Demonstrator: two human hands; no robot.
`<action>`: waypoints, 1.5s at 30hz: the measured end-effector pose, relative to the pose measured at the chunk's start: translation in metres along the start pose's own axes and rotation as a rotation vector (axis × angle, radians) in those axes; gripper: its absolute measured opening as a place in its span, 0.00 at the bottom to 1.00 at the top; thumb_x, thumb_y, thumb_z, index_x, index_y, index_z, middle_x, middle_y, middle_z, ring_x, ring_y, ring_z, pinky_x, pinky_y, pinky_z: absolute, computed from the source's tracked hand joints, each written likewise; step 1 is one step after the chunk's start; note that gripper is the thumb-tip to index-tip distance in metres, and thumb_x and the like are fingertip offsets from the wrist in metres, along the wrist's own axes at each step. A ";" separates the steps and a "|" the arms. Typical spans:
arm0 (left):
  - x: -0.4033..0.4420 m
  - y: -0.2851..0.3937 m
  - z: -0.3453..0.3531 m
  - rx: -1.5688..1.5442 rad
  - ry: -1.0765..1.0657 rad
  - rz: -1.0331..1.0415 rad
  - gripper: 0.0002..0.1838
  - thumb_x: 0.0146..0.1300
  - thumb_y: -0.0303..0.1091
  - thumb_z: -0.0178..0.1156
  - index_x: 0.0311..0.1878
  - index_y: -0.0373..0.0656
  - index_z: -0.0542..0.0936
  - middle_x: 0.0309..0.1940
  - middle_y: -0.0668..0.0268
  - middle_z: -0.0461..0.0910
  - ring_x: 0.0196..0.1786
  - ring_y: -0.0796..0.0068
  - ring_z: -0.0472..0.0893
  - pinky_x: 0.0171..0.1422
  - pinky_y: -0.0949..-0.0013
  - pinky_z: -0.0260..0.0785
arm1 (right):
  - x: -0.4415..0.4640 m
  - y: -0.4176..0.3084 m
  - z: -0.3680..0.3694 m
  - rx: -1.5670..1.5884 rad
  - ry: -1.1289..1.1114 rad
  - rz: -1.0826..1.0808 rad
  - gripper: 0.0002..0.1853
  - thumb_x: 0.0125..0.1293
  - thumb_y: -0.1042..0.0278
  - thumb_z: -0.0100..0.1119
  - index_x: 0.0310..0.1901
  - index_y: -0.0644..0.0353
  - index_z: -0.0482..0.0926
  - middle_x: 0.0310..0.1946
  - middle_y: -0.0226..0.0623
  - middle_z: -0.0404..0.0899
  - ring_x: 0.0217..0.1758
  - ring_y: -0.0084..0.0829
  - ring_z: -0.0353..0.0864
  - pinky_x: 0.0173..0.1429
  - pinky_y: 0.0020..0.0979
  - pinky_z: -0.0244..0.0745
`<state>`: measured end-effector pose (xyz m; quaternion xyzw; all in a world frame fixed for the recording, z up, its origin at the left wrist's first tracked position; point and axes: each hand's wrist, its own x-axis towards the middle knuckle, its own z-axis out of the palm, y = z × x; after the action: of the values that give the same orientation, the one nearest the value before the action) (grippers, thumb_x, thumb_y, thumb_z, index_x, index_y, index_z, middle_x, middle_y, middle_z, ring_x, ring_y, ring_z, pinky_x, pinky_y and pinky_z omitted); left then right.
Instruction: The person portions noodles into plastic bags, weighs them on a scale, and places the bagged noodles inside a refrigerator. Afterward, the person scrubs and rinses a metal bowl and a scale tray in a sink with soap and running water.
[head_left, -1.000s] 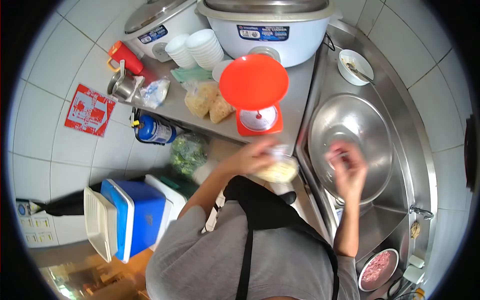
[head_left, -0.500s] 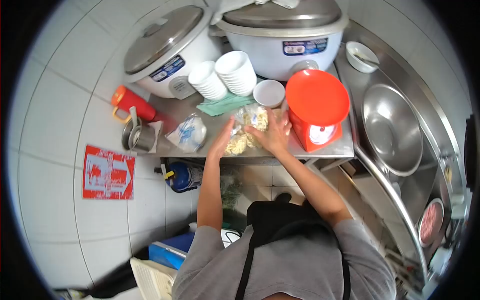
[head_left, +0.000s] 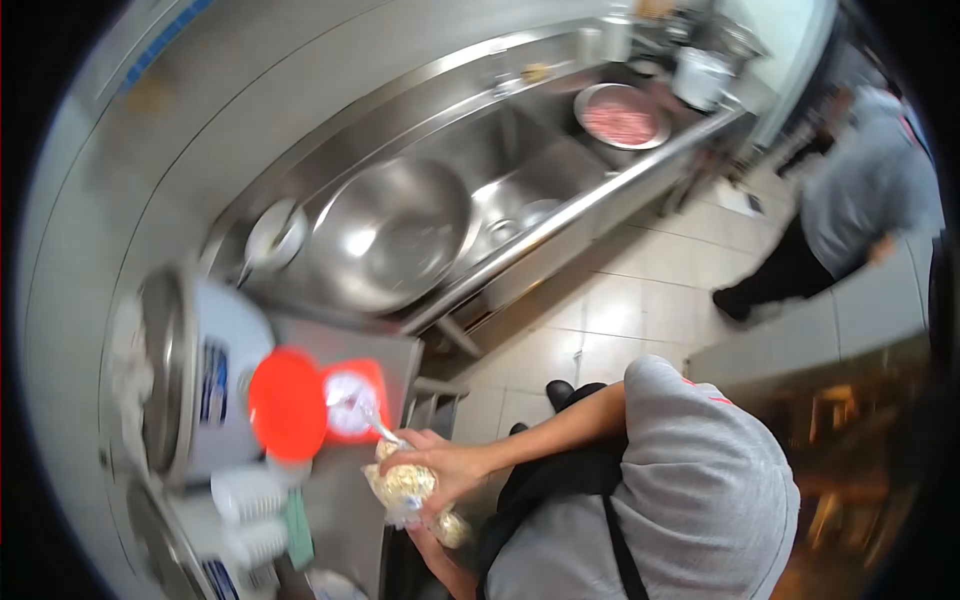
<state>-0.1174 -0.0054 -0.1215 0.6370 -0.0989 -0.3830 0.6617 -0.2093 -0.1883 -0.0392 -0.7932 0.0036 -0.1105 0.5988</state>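
Observation:
Clear plastic bags of pale yellow noodles are held at the front edge of the steel counter. My right hand is wrapped over them from above. From below, my left hand reaches to the same bags; its fingers are hidden behind them. Just beyond the hands, on the counter, stands a red scale with a round red pan. A smaller noodle bag hangs beside my left wrist.
Behind the scale are a large rice cooker, stacked white bowls and a green cloth. The sink counter holds a big steel basin, a white bowl and a bowl of raw meat. Another person stands at right.
The view has swung right toward the sinks, and the other person has come into sight. My hands, spread over the noodle bags on the counter before, now have them at its edge.

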 end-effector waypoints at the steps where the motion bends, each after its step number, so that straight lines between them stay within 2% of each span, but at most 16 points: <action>1: 0.011 0.003 0.017 0.019 -0.090 0.003 0.40 0.53 0.45 0.59 0.65 0.39 0.53 0.58 0.60 0.62 0.58 0.69 0.65 0.59 0.66 0.60 | -0.011 -0.004 -0.016 -0.017 0.076 0.025 0.45 0.30 0.51 0.72 0.57 0.44 0.64 0.60 0.54 0.49 0.63 0.56 0.49 0.65 0.47 0.48; 7: 0.082 -0.003 0.165 0.115 -0.643 0.110 0.45 0.47 0.38 0.66 0.65 0.40 0.51 0.58 0.60 0.62 0.58 0.69 0.65 0.60 0.65 0.60 | -0.101 0.022 -0.139 -0.072 0.589 0.036 0.44 0.29 0.58 0.73 0.56 0.48 0.65 0.59 0.51 0.51 0.64 0.52 0.51 0.66 0.42 0.49; 14: 0.104 -0.016 0.468 0.194 -1.132 0.054 0.49 0.46 0.25 0.65 0.67 0.41 0.45 0.60 0.59 0.59 0.59 0.69 0.64 0.62 0.66 0.59 | -0.258 0.010 -0.309 -0.421 1.106 0.164 0.36 0.33 0.64 0.71 0.51 0.51 0.71 0.56 0.46 0.57 0.62 0.46 0.53 0.65 0.42 0.50; 20: 0.093 -0.040 0.669 -0.020 -1.340 0.067 0.43 0.45 0.25 0.65 0.63 0.40 0.53 0.56 0.60 0.64 0.57 0.68 0.68 0.60 0.65 0.62 | -0.357 -0.004 -0.429 -0.543 1.460 0.142 0.33 0.33 0.63 0.68 0.48 0.54 0.71 0.52 0.46 0.60 0.60 0.45 0.56 0.64 0.40 0.52; 22: 0.106 -0.044 0.743 0.042 -1.371 0.104 0.36 0.48 0.28 0.63 0.61 0.38 0.58 0.53 0.60 0.68 0.54 0.68 0.70 0.56 0.65 0.66 | -0.384 -0.001 -0.484 -0.482 1.533 0.016 0.32 0.35 0.63 0.66 0.48 0.58 0.70 0.51 0.45 0.60 0.60 0.42 0.59 0.63 0.36 0.55; 23: 0.096 -0.022 0.787 -0.095 -1.382 -0.107 0.32 0.51 0.30 0.61 0.59 0.38 0.61 0.53 0.60 0.68 0.54 0.69 0.71 0.53 0.66 0.69 | -0.401 0.007 -0.518 -0.596 1.572 0.023 0.32 0.37 0.65 0.65 0.49 0.59 0.70 0.51 0.43 0.60 0.59 0.39 0.60 0.63 0.34 0.55; 24: 0.105 -0.023 0.834 -0.019 -1.396 0.088 0.31 0.52 0.31 0.61 0.59 0.38 0.62 0.52 0.61 0.70 0.52 0.69 0.72 0.51 0.66 0.70 | -0.417 0.007 -0.556 -0.594 1.589 -0.052 0.33 0.38 0.65 0.66 0.51 0.60 0.68 0.52 0.41 0.60 0.60 0.38 0.60 0.63 0.33 0.55; 26: 0.100 0.006 0.944 -0.146 -1.484 0.073 0.29 0.53 0.34 0.60 0.58 0.39 0.62 0.47 0.61 0.73 0.46 0.69 0.76 0.45 0.68 0.74 | -0.458 0.011 -0.644 -0.755 1.686 -0.141 0.40 0.37 0.64 0.68 0.56 0.62 0.63 0.52 0.39 0.66 0.58 0.32 0.64 0.63 0.35 0.57; 28: 0.108 0.035 1.046 0.007 -1.665 -0.071 0.25 0.57 0.35 0.58 0.56 0.40 0.63 0.47 0.60 0.73 0.45 0.70 0.77 0.41 0.69 0.74 | -0.491 -0.019 -0.725 -0.554 1.691 -0.155 0.35 0.45 0.70 0.65 0.57 0.62 0.61 0.45 0.34 0.73 0.47 0.25 0.72 0.53 0.30 0.69; 31: 0.081 0.044 1.155 -0.197 -1.697 0.050 0.20 0.60 0.42 0.53 0.50 0.40 0.69 0.39 0.63 0.75 0.36 0.75 0.78 0.37 0.72 0.74 | -0.530 -0.043 -0.810 -0.488 1.809 -0.184 0.31 0.41 0.69 0.68 0.50 0.63 0.68 0.47 0.38 0.67 0.50 0.29 0.69 0.54 0.30 0.67; 34: 0.079 0.010 1.208 -0.213 -1.795 0.234 0.34 0.54 0.39 0.61 0.61 0.40 0.58 0.54 0.61 0.68 0.55 0.68 0.71 0.55 0.66 0.67 | -0.573 -0.021 -0.831 -1.088 1.829 -0.198 0.29 0.43 0.72 0.64 0.51 0.62 0.68 0.49 0.41 0.64 0.58 0.36 0.64 0.62 0.34 0.58; 36: 0.063 -0.012 1.258 -0.425 -1.883 0.220 0.39 0.51 0.39 0.63 0.63 0.40 0.56 0.57 0.61 0.66 0.59 0.69 0.67 0.61 0.65 0.60 | -0.594 -0.026 -0.845 -1.249 1.895 -0.008 0.28 0.45 0.73 0.62 0.52 0.60 0.68 0.49 0.41 0.64 0.58 0.37 0.64 0.62 0.34 0.59; 38: 0.036 0.005 1.331 -0.305 -1.857 0.263 0.37 0.52 0.39 0.61 0.63 0.40 0.56 0.56 0.60 0.67 0.58 0.69 0.68 0.61 0.67 0.60 | -0.641 -0.040 -0.911 -1.086 1.960 -0.249 0.32 0.46 0.71 0.66 0.54 0.61 0.65 0.50 0.37 0.70 0.56 0.30 0.69 0.61 0.33 0.62; 40: 0.009 0.031 1.434 -0.204 -1.951 0.041 0.24 0.59 0.38 0.55 0.57 0.39 0.64 0.46 0.60 0.73 0.43 0.70 0.77 0.43 0.68 0.73 | -0.719 -0.063 -1.003 -1.209 2.049 -0.095 0.23 0.52 0.71 0.61 0.50 0.62 0.67 0.42 0.34 0.75 0.43 0.24 0.75 0.47 0.28 0.72; 42: -0.010 0.042 1.528 -0.185 -2.072 -0.078 0.22 0.59 0.39 0.55 0.54 0.39 0.65 0.39 0.60 0.76 0.32 0.71 0.79 0.31 0.68 0.75 | -0.754 -0.102 -1.068 -0.877 2.017 -0.158 0.24 0.44 0.68 0.66 0.45 0.64 0.73 0.41 0.38 0.74 0.41 0.28 0.75 0.44 0.28 0.72; 45: -0.019 0.013 1.576 -0.321 -1.972 0.028 0.25 0.57 0.36 0.56 0.56 0.40 0.62 0.41 0.61 0.74 0.39 0.71 0.79 0.39 0.67 0.75 | -0.792 -0.081 -1.092 -0.647 2.069 -0.441 0.20 0.48 0.75 0.58 0.47 0.64 0.72 0.39 0.38 0.77 0.40 0.28 0.77 0.43 0.29 0.74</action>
<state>-1.1010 -1.2036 0.1636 -0.0636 -0.5585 -0.7414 0.3666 -1.1883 -1.0928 0.1849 -0.4202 0.3898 -0.8185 0.0381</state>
